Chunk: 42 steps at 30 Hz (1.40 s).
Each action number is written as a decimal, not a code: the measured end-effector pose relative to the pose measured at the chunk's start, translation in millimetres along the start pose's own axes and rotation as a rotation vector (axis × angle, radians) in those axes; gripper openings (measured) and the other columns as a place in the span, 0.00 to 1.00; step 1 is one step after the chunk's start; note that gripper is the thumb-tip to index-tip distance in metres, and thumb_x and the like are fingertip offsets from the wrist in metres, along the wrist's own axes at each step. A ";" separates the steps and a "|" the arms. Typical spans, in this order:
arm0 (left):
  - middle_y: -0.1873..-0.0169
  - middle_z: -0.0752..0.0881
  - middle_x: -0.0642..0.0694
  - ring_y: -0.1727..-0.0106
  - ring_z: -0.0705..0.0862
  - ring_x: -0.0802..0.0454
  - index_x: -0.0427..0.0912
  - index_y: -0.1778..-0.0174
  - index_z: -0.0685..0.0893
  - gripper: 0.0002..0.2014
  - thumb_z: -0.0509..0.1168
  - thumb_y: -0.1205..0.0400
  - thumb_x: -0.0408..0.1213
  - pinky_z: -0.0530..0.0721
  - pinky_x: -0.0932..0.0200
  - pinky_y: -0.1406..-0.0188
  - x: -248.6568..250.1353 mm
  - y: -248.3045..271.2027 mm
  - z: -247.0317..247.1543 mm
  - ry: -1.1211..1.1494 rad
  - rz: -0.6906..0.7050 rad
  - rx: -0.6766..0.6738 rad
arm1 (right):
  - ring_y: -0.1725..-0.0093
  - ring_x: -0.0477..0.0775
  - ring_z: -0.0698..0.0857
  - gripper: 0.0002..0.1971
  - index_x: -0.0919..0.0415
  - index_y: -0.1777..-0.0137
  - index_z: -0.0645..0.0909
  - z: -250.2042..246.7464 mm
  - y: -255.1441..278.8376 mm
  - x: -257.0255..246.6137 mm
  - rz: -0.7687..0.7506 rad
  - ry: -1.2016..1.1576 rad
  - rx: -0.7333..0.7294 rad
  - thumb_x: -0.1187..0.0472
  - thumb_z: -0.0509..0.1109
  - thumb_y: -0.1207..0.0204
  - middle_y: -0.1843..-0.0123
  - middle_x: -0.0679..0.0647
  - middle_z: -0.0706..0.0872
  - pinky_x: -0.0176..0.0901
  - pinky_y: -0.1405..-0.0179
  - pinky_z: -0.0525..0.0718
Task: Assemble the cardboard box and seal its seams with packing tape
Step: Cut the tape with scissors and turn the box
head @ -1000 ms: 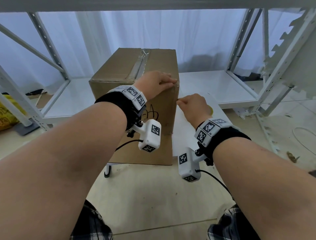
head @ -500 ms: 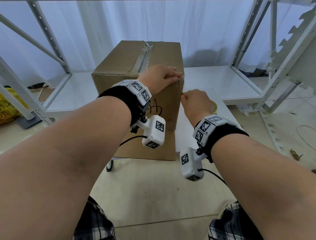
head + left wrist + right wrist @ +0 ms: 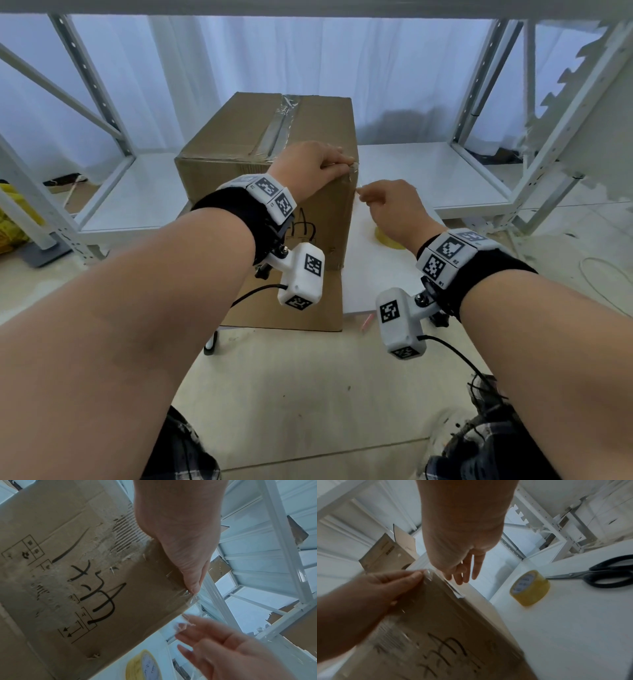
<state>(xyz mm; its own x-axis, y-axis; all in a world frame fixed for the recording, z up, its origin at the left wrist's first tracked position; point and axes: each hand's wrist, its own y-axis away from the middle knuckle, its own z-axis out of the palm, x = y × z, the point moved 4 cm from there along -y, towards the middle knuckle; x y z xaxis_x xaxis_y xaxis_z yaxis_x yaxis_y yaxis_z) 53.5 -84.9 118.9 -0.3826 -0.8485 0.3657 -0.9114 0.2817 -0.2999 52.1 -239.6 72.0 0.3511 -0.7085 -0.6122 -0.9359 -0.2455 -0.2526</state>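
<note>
A brown cardboard box [image 3: 233, 150] stands upright on a small white table [image 3: 380, 284], with clear tape along its top seam [image 3: 281, 123]. My left hand [image 3: 339, 162] lies over the box's near right top corner. Its fingers and thumb [image 3: 193, 586] press a clear tape strip [image 3: 353, 176] onto the cardboard. My right hand [image 3: 370, 198] hovers just right of that corner with loosely straight fingers [image 3: 462, 577]. The strip's loose end [image 3: 187, 615] hangs at those fingertips. A yellowish tape roll [image 3: 529, 588] lies on the table right of the box.
Black scissors [image 3: 607, 573] lie on the table beyond the tape roll. White metal shelving [image 3: 479, 178] stands behind and on both sides, with a white curtain behind it. A yellow bag [image 3: 10, 219] sits on the floor at far left.
My right hand has drawn a little to the right, off the box's edge, and its fingers have loosened from a pinch. My left hand stays on the corner.
</note>
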 end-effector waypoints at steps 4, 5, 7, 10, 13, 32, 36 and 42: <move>0.35 0.83 0.51 0.34 0.80 0.53 0.51 0.34 0.83 0.16 0.61 0.16 0.49 0.74 0.57 0.33 -1.9 -0.1 2.0 -0.033 0.004 0.072 | 0.52 0.56 0.88 0.17 0.59 0.43 0.77 -12.8 -10.9 -4.7 0.046 -0.426 0.103 0.77 0.57 0.25 0.57 0.58 0.88 0.52 0.42 0.86; 0.37 0.84 0.51 0.36 0.81 0.53 0.50 0.34 0.83 0.17 0.61 0.17 0.50 0.76 0.56 0.35 -2.9 -0.6 2.6 -0.044 0.000 0.082 | 0.53 0.58 0.88 0.17 0.59 0.44 0.76 -12.2 -13.0 -5.6 0.068 -0.491 0.083 0.77 0.57 0.25 0.58 0.58 0.87 0.52 0.43 0.87; 0.40 0.85 0.51 0.39 0.82 0.52 0.50 0.35 0.83 0.19 0.63 0.18 0.52 0.78 0.54 0.38 -3.8 -1.5 5.5 -0.087 0.000 0.100 | 0.52 0.60 0.88 0.17 0.60 0.43 0.75 -11.5 -15.4 -6.0 0.082 -0.532 0.042 0.78 0.56 0.25 0.58 0.59 0.86 0.51 0.45 0.88; 0.44 0.85 0.51 0.43 0.82 0.50 0.50 0.37 0.82 0.18 0.64 0.20 0.52 0.79 0.49 0.40 -2.9 -4.6 10.5 -0.158 0.005 0.142 | 0.51 0.60 0.88 0.16 0.58 0.42 0.73 -13.1 -18.1 -2.9 0.052 -0.479 0.007 0.76 0.59 0.23 0.55 0.62 0.86 0.49 0.45 0.88; 0.43 0.83 0.52 0.41 0.80 0.49 0.52 0.38 0.80 0.17 0.63 0.20 0.54 0.73 0.48 0.37 -1.4 -4.5 15.4 -0.229 -0.016 0.179 | 0.53 0.60 0.87 0.14 0.55 0.45 0.72 -13.5 -17.8 -5.1 -0.044 -0.369 -0.006 0.75 0.62 0.23 0.55 0.61 0.86 0.52 0.45 0.87; 0.22 0.69 0.52 0.22 0.67 0.53 0.53 0.22 0.69 0.26 0.62 0.17 0.49 0.63 0.54 0.25 -25.9 12.6 -0.6 -0.237 -0.014 0.032 | 0.43 0.60 0.77 0.02 0.66 0.56 0.84 -6.8 -25.2 -33.1 -0.481 0.318 0.090 0.67 0.70 0.23 0.41 0.59 0.80 0.50 0.46 0.78; 0.22 0.70 0.53 0.22 0.67 0.53 0.54 0.22 0.69 0.26 0.61 0.17 0.51 0.62 0.53 0.24 -28.8 14.1 3.6 -0.260 -0.006 0.068 | 0.43 0.62 0.80 0.01 0.67 0.58 0.81 -2.0 -25.2 -31.0 -0.490 0.203 0.088 0.69 0.70 0.25 0.42 0.59 0.83 0.49 0.43 0.77; 0.24 0.72 0.52 0.22 0.68 0.53 0.53 0.23 0.71 0.25 0.61 0.17 0.51 0.62 0.52 0.23 -28.9 13.2 6.5 -0.271 0.016 0.118 | 0.50 0.56 0.79 0.08 0.64 0.50 0.78 6.6 -26.7 -26.0 -0.446 0.001 0.166 0.68 0.72 0.28 0.52 0.51 0.78 0.55 0.45 0.83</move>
<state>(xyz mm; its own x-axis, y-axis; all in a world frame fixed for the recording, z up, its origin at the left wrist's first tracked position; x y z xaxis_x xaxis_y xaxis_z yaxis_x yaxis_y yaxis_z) 53.5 -59.5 98.6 -0.3273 -0.9378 0.1161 -0.8757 0.2548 -0.4102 68.2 -210.2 89.7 0.7174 -0.5586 -0.4162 -0.6768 -0.4172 -0.6066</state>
